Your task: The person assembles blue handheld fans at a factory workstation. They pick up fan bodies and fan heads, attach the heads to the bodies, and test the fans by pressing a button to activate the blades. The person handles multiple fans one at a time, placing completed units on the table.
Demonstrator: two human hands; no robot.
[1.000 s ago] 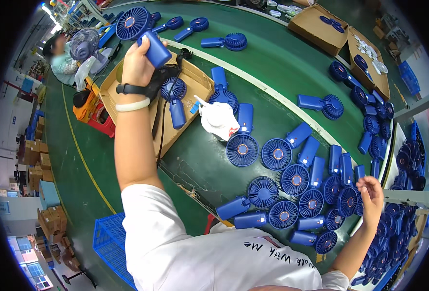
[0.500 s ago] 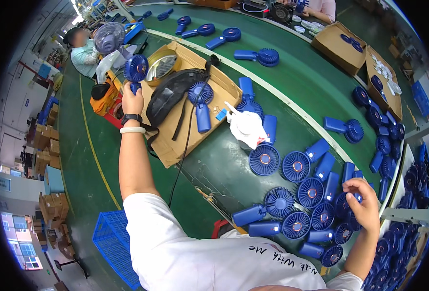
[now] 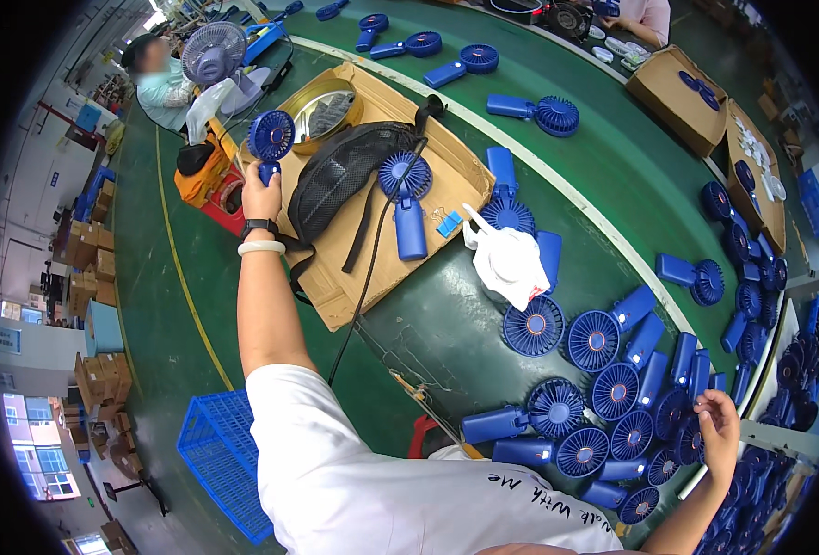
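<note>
The left hand [image 3: 262, 192] is wrapped around the handle of a blue handheld fan [image 3: 271, 136], held upright at arm's length by the left edge of the cardboard tray [image 3: 372, 287], its round grille toward the wearer. The fan looks light and rigid, probably a hollow plastic shell; the smooth handle could slip a little in dry fingers, and the thin grille ribs seem the part likeliest to crack. The handle is the place to take hold, with fingers kept off the grille.

The right hand [image 3: 719, 425] is loosely curled with nothing seen in it, over the right end of a cluster of blue fans [image 3: 615, 391] near the counter's [image 3: 437, 301] near edge; whether its fingertips touch one, I cannot tell.

In the tray lie a black mesh bag [image 3: 344, 176], a second blue fan [image 3: 411, 222] and, toward the far corner, a gold round tin [image 3: 303, 146]. A white crumpled bundle [image 3: 511, 264] sits just beyond the tray's right corner.

A second ago the held fan was tilted, its handle slanting down to the right, and nearer the camera; now it is upright and farther out. The right hand remains by the same cluster, and the second fan still lies in the tray.
</note>
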